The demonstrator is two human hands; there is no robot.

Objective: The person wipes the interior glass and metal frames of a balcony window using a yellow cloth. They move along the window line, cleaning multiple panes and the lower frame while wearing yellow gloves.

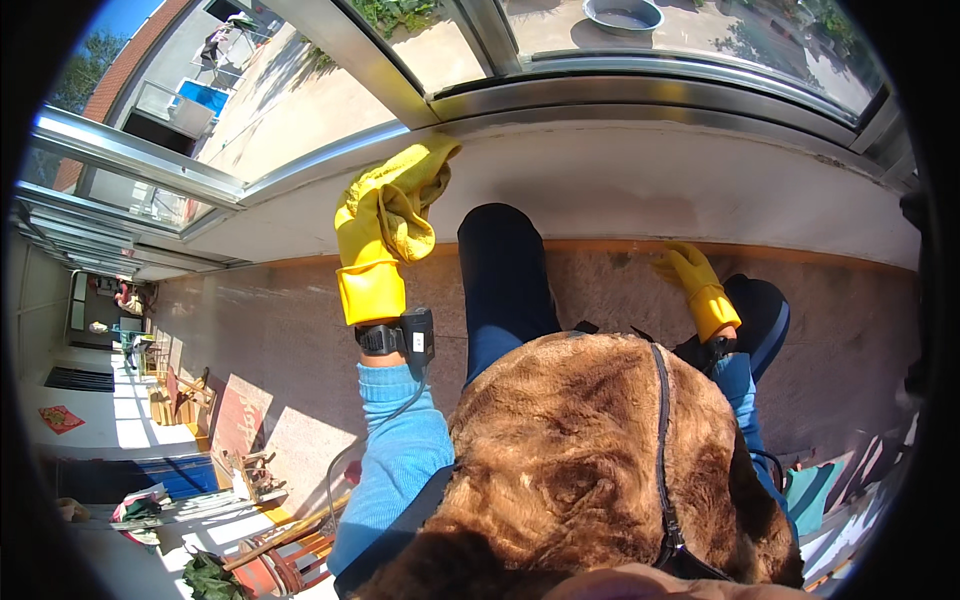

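In a yellow rubber glove, my left hand [362,229] grips a crumpled yellow cloth [409,214]. The cloth's upper end reaches the lower rail of the metal window frame [420,120], near an upright; whether it presses on the metal I cannot tell. My right hand [688,276], gloved in the same yellow rubber, hangs low near my right knee [754,307]. It holds nothing, and its fingers are partly spread before the white wall [637,180] under the window. A black device [417,337] with a cable is strapped to my left wrist.
My left knee [501,247] stands close to the wall. To the left, a long room holds a wooden chair [180,394], a red round stool [262,566] and leafy greens [210,577]. Through the glass, a metal basin [622,15] sits in the yard.
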